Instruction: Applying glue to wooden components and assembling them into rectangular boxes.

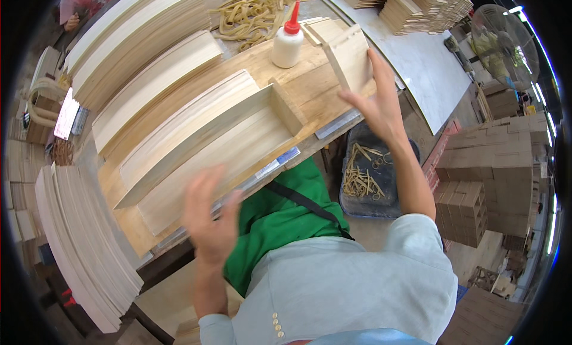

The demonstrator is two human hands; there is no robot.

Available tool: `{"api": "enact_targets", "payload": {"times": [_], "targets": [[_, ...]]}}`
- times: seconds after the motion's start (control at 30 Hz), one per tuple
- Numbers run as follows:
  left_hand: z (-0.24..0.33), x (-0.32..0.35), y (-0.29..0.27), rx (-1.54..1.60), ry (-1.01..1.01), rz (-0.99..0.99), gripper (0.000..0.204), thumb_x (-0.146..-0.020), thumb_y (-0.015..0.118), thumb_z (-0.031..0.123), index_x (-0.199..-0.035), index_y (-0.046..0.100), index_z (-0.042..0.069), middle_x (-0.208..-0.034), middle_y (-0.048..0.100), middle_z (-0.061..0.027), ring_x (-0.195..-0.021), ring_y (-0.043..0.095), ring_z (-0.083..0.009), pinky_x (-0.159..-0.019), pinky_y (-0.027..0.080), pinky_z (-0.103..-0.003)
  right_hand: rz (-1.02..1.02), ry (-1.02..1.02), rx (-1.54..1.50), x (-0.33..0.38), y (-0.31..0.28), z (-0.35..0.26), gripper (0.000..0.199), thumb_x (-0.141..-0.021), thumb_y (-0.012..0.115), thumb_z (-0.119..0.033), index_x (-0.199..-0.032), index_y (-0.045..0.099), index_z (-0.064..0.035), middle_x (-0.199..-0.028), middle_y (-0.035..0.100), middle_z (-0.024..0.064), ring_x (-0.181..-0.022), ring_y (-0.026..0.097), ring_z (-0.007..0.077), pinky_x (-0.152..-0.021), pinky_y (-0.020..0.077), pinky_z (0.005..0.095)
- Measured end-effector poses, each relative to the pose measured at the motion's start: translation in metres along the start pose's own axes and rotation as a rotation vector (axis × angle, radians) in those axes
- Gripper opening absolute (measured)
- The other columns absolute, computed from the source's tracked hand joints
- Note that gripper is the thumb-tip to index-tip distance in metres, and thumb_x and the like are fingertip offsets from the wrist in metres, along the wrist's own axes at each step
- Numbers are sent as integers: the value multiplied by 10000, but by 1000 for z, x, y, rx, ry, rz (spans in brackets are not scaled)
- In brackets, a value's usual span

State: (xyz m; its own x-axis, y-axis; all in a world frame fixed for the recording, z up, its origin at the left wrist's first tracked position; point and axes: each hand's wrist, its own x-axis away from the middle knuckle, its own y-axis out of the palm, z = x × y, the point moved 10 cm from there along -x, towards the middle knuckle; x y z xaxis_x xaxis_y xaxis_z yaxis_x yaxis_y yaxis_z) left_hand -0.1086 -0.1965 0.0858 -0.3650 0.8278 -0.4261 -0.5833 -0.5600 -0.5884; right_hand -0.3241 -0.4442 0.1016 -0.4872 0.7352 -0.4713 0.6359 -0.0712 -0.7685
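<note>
Pale wood slats (196, 127), white red-capped glue bottle (287, 42), green apron (280, 220).

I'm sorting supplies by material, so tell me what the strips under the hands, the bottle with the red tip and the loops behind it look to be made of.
Long strips: pale, unfinished thin wood, going by faint grain and matte faces.
Bottle: white, slightly glossy plastic with a red nozzle, probably.
Loops: tan rubber bands, likely, from their limp tangle.
The right hand rests open on a short wooden board; the left hand is blurred.

Pale matt wood slats (196, 127), glossy white plastic glue bottle (287, 44), possibly smooth metal sheet (417, 65)
</note>
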Motion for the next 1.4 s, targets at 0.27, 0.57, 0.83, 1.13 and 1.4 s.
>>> {"api": "enact_targets", "payload": {"times": [0.27, 0.57, 0.83, 1.13, 1.4], "targets": [[-8, -16, 50, 944, -350, 250, 375, -875, 639, 103, -1208, 523, -24, -1074, 613, -100, -992, 575, -158, -851, 478, -298, -177, -220, -325, 50, 54, -160, 998, -626, 830, -250, -1408, 275, 26, -1397, 308, 256, -1267, 340, 402, -1056, 291, 439], [-94, 72, -105, 543, -500, 588, 247, -853, 621, 53, -1091, 617, -17, -1007, 648, -52, -919, 573, -105, -834, 449, -263, -234, -83, -693, 16, 53, -136, 529, -829, 616, -81, -1323, 452, 9, -1334, 494, 162, -1265, 441, 240, -1037, 345, 369], [-134, 111, -221, -145, -713, 635, 286, -826, 583, 96, -1079, 599, -37, -937, 660, -100, -857, 593, -141, -789, 462, -292, -165, 55, -570, -11, 59, -73, 449, -931, 569, -175, -1332, 456, -8, -1314, 510, 148, -1234, 468, 228, -1028, 375, 358], [-168, 93, -185, -187, -812, 328, 348, -778, 561, 154, -1074, 609, -23, -881, 659, -177, -799, 624, -229, -746, 470, -333, -338, 139, -674, 2, 102, -60, 432, -954, 537, -211, -1331, 467, -13, -1302, 522, 119, -1185, 497, 201, -1001, 385, 323], [-159, 79, -173, -263, -818, 130, 369, -834, 574, 139, -1150, 583, -51, -949, 672, -118, -863, 609, -137, -775, 471, -288, -364, 192, -659, 9, 109, -55, 416, -959, 540, -224, -1321, 487, -25, -1188, 570, 99, -1091, 517, 148, -921, 409, 269]]}}
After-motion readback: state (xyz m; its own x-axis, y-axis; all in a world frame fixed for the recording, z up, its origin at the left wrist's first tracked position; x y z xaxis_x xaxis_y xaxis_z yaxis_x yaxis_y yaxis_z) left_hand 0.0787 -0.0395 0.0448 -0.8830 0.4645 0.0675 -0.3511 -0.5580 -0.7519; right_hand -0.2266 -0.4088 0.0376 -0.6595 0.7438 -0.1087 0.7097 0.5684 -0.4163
